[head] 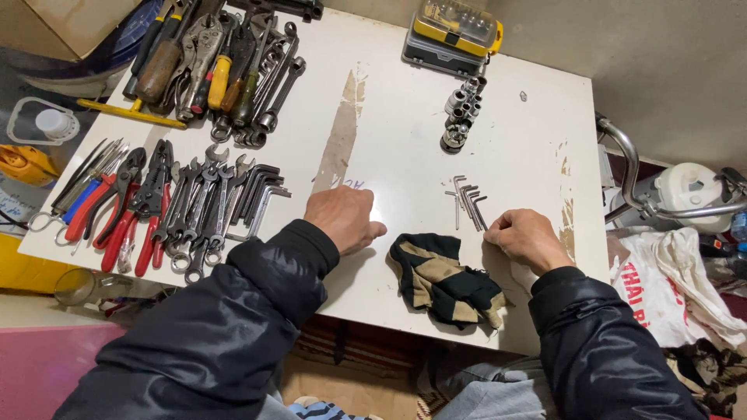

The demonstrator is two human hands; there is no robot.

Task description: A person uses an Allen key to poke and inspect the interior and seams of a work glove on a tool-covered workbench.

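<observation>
My left hand (pixel 342 218) rests knuckles-down on the white tabletop (pixel 405 117), fingers curled, holding nothing that I can see. My right hand (pixel 527 237) lies at the table's near right, fingers curled with the fingertips touching the small hex keys (pixel 465 201) laid out in a row. Whether it grips one I cannot tell. A black and tan rag (pixel 443 276) lies crumpled between my two hands near the front edge.
Wrenches and large hex keys (pixel 222 206) and red-handled pliers (pixel 128 206) line the left side. Screwdrivers and spanners (pixel 226 66) are piled at the far left. A row of sockets (pixel 461 113) and a yellow bit case (pixel 455 29) stand at the far middle.
</observation>
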